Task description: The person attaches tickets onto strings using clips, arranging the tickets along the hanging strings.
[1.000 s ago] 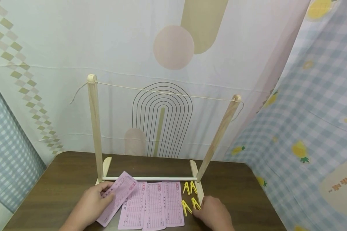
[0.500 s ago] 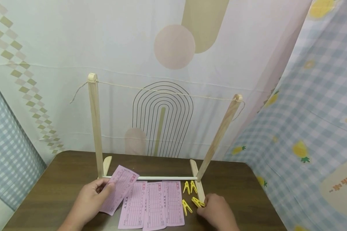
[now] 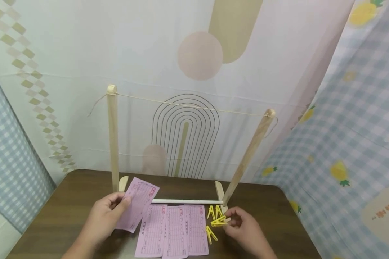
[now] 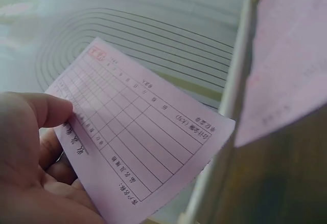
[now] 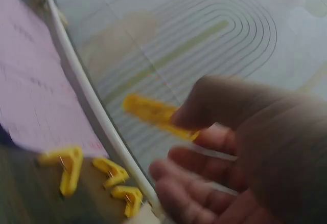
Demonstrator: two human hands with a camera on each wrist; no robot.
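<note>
A pink printed form slip (image 3: 139, 203) is pinched between the thumb and fingers of my left hand (image 3: 105, 212), raised and tilted above the table. The left wrist view shows the slip's (image 4: 133, 127) ruled grid and red stamp box. My right hand (image 3: 244, 226) pinches a yellow clothespin (image 3: 218, 221) by one end; in the right wrist view the clothespin (image 5: 153, 114) is blurred. Three other yellow clothespins (image 3: 211, 234) lie on the table beneath and beside it. Between the hands, three more pink slips (image 3: 176, 232) lie side by side, slightly overlapping.
A wooden frame with two posts (image 3: 114, 140) stands on the brown table (image 3: 65, 205). A thin string (image 3: 191, 105) spans the post tops, and a white rod (image 3: 188, 201) joins the bases. Patterned cloth (image 3: 133, 43) hangs behind and at both sides.
My right hand has picked up a clothespin from the table and lifted it slightly. My left hand has raised its pink slip and moved it up and a little right.
</note>
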